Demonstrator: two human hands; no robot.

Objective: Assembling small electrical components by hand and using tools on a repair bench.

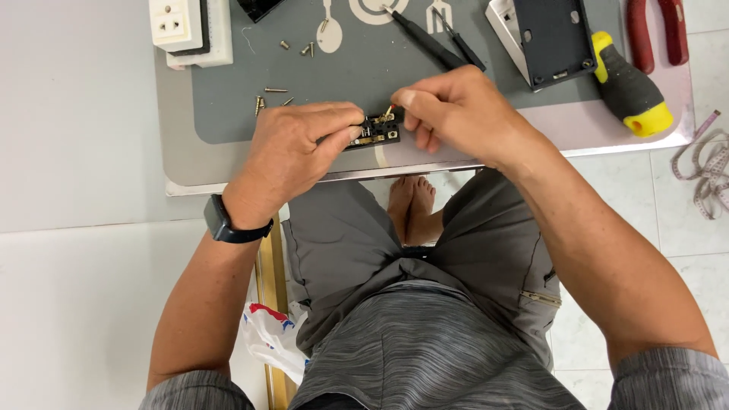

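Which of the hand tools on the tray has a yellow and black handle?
The stubby screwdriver at the tray's far right. The two slim screwdrivers near the top middle are all black, and the pliers in the corner have red handles.

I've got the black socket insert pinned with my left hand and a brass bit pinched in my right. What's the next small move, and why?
Probably lower the brass piece straight into the black insert. The right hand pinches it just above the insert's top edge, and the left hand steadies the insert on the grey mat.

Bright, even light, soft shadows, sharp focus, slight bending at edges.
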